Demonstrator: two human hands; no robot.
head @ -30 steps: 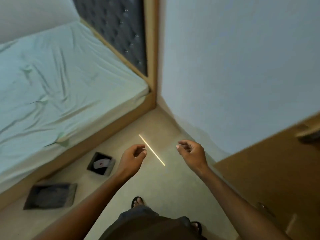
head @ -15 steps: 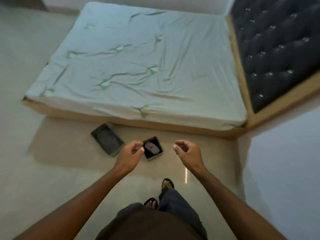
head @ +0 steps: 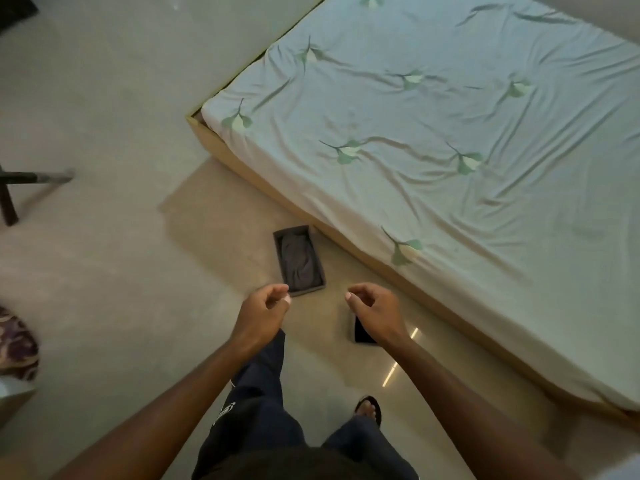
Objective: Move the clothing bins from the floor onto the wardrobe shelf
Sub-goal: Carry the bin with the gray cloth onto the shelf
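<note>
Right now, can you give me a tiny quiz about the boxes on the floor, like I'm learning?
1. True or false: the left hand is gripping the long bin.
2. Where does the long bin sit? A) on a chair B) on the floor beside the bed C) on a shelf
3. Fill in: the small dark bin is partly hidden behind the ___ hand.
Key: 1 false, the left hand holds nothing; 2 B; 3 the right hand.
</note>
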